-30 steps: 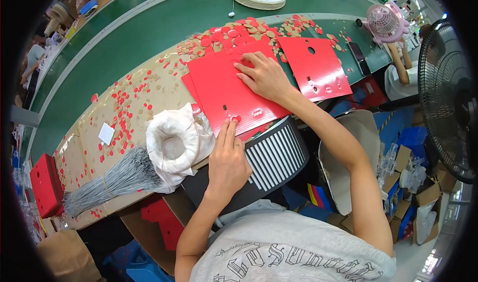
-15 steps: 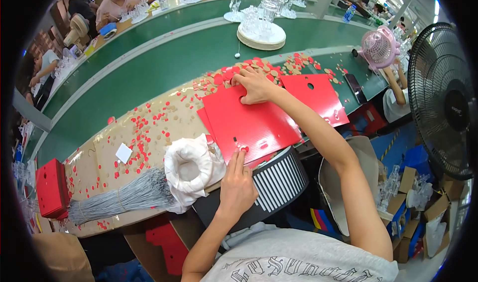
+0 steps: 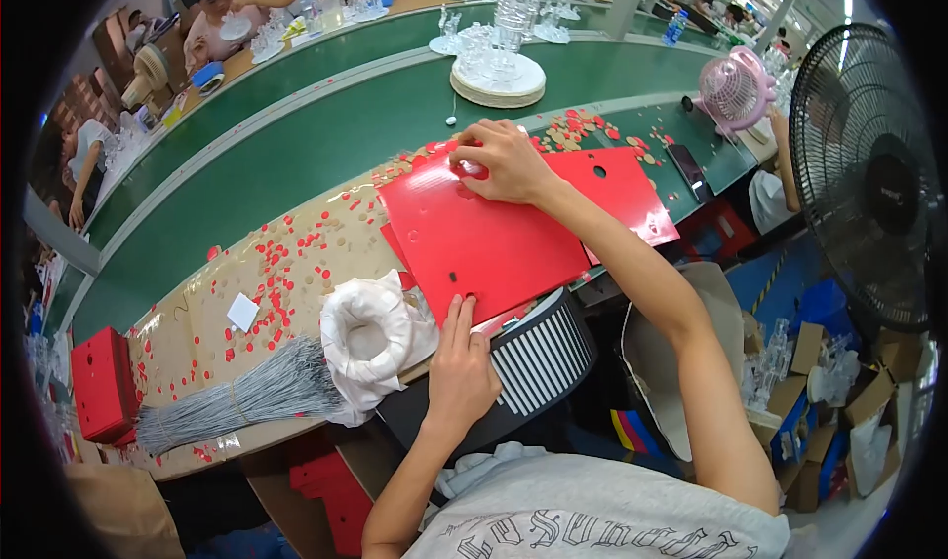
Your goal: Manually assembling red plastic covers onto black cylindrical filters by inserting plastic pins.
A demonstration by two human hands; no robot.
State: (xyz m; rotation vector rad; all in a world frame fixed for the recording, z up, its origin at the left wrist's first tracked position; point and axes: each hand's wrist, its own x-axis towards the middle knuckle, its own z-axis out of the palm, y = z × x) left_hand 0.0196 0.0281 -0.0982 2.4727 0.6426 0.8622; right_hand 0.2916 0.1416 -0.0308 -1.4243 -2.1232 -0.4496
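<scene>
In the head view, a large red sheet (image 3: 494,248) lies at a slant on the worktop, in front of the person, with the edge of another red sheet (image 3: 392,242) showing beneath it on the left. The right hand (image 3: 504,161) is on its far part, fingers bent and thumb tucked in around a hole; whether it pinches anything there I cannot tell. The left hand (image 3: 462,369) has its fingers straight and held together, tips at a small hole near the near edge; its thumb's grip cannot be made out.

Small red and tan discs (image 3: 281,280) litter the brown covering (image 3: 202,312) to the left, and more sit beyond the sheet's far edge. A white bag with a rolled rim (image 3: 341,314) crowds the left side, the nearest obstacle there, beside a bundle of grey wires (image 3: 252,399). A dark curved unit with white slats (image 3: 543,357) sits just below the near edge. To the right, a third red sheet (image 3: 622,192) lies alongside, the right forearm hiding part of their border. Past it are a phone (image 3: 689,172) and a pink fan (image 3: 731,95), with a big black fan (image 3: 859,179) looming at the far right
</scene>
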